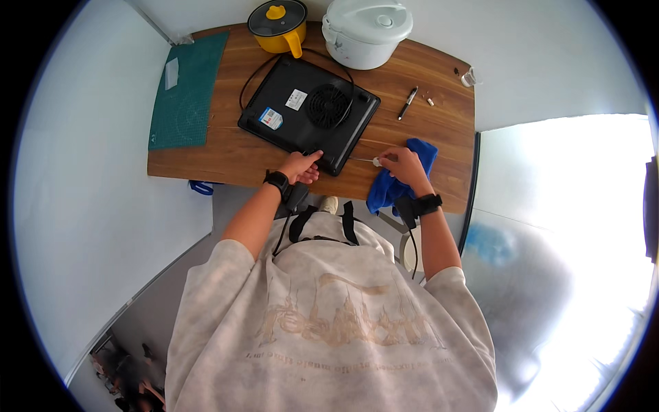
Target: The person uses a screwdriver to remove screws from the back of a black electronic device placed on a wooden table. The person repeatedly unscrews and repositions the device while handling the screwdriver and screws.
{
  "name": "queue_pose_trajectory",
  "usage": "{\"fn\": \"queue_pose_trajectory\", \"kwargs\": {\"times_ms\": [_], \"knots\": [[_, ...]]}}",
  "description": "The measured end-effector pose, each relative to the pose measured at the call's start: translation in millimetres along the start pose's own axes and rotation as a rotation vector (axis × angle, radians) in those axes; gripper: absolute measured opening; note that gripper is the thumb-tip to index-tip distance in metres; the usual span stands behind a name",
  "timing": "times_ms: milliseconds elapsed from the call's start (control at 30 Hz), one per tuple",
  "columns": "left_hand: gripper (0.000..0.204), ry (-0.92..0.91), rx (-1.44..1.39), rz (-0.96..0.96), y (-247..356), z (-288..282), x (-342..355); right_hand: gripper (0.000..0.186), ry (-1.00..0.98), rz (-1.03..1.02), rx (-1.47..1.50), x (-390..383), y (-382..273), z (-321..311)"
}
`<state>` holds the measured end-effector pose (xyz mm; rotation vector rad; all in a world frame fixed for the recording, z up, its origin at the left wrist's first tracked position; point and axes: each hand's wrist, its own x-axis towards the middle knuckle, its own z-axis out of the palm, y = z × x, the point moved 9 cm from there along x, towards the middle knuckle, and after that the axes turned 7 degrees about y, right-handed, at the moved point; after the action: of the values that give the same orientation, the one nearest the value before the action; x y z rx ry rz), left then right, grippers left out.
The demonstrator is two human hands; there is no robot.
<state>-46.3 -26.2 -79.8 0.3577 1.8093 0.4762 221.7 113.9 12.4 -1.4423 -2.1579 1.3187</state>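
Observation:
A black induction cooker (309,110) lies upside down on the wooden table, its round fan grille and two stickers facing up. At its near edge, my left hand (301,167) grips the casing, thumb on top and fingers curled below the rim. To the right, my right hand (406,167) pinches a thin rod-like tool (377,162) with a pale handle. Its slim shaft points left to the cooker's right side; whether the tip touches is too small to tell. Under and beside my right hand lies a crumpled blue cloth (423,152).
A yellow pot (278,42) with a dark lid and a white lidded rice cooker (367,38) stand at the back. Black cord (248,81) loops over the appliance. A green cutting mat (185,103) lies left; a pen (408,103) and small clear cup (469,78) are right.

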Motion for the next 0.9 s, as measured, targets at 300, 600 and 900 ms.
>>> {"fn": "queue_pose_trajectory", "kwargs": {"times_ms": [300,600,900], "knots": [[0.066,-0.03,-0.005,-0.031,-2.3,3.1,-3.1,0.027,0.056,0.018,0.08,-15.9,84.7,49.3],[0.069,-0.012,-0.004,-0.029,-1.9,3.6,-4.3,0.053,0.07,0.155,-0.131,-24.2,48.8,71.8],[0.073,0.006,-0.095,-0.081,0.3,6.0,-24.1,0.05,0.094,0.121,0.047,-18.7,74.5,91.7]]}}
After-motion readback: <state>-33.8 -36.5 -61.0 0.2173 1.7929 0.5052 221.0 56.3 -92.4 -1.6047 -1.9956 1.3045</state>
